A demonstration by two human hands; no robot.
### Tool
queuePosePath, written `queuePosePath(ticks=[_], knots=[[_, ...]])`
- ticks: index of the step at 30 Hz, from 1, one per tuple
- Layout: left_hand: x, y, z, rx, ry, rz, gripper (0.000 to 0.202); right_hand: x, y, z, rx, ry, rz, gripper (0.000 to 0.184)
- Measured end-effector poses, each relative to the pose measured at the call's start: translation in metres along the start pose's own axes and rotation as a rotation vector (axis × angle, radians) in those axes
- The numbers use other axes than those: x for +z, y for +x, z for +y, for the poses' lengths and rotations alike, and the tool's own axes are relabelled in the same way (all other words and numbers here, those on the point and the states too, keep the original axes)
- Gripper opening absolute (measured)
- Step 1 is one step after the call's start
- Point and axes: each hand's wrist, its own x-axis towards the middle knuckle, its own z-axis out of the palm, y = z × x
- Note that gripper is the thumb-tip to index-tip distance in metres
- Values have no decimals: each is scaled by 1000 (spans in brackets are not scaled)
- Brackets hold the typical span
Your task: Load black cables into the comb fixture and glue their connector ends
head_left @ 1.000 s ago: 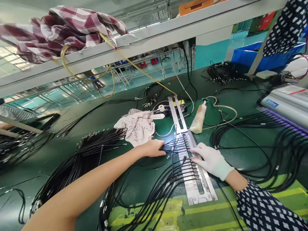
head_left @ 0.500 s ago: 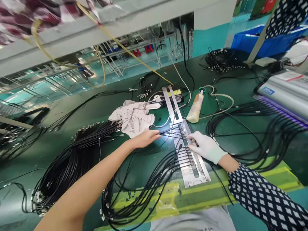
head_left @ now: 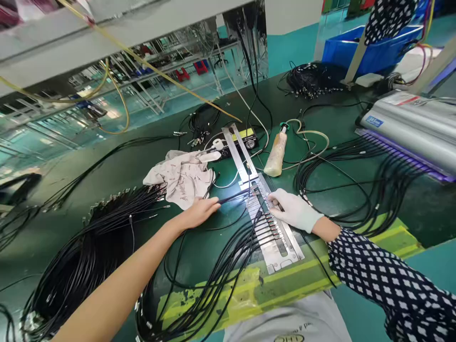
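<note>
My bare left hand (head_left: pixel 199 212) is closed around a small bunch of black cables (head_left: pixel 233 195). Those cables run rightward to the upper part of a slotted metal fixture (head_left: pixel 281 263) on the green bench. My right hand (head_left: pixel 295 210), in a white glove, rests over the fixture's right edge, thumb and forefinger bent in toward the slot. What lies between its fingertips is too small to make out. Below, several black cables (head_left: pixel 228 251) lie side by side with their ends set across the fixture. A bright light falls between my hands.
A crumpled cloth (head_left: pixel 183 178) and a heap of black cables (head_left: pixel 85 247) lie to the left. Beyond the fixture are a black box (head_left: pixel 251 141) and a plastic bottle (head_left: pixel 277 154). At right stands a silver machine (head_left: pixel 409 126) with purple light and cables under it.
The view has shifted, moving the bench scene leftward in the picture. My left hand has drawn slightly away from the fixture with the cables. My right fingertips stay at the slot.
</note>
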Motion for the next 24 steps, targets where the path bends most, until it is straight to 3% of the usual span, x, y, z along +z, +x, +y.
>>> queuePosePath(ticks=[6,9,12,14,17,19,21,22,24], knots=[[2,-17,-18,-48,17,38,44,-1,1,0,21,22,-2,31],[10,-27,-12,-93,68,71,38,-1,1,-1,36,34,-12,31],[21,-36,23,-110,146,215,29,-1,1,0,40,40,-11,31],[27,-46,56,-85,161,312,35,0,0,1,32,36,-8,33],[37,-65,102,-27,-56,182,48,0,0,3,28,34,-5,33],[46,-78,124,-79,-186,71,83,0,0,3,28,31,-3,33],[57,-86,136,-188,-199,36,110,0,1,2,24,20,-1,33],[63,-87,139,-230,-186,28,107,0,1,2,23,15,-1,33],[70,-85,139,-288,-178,-9,70,-1,1,2,18,10,-3,34]])
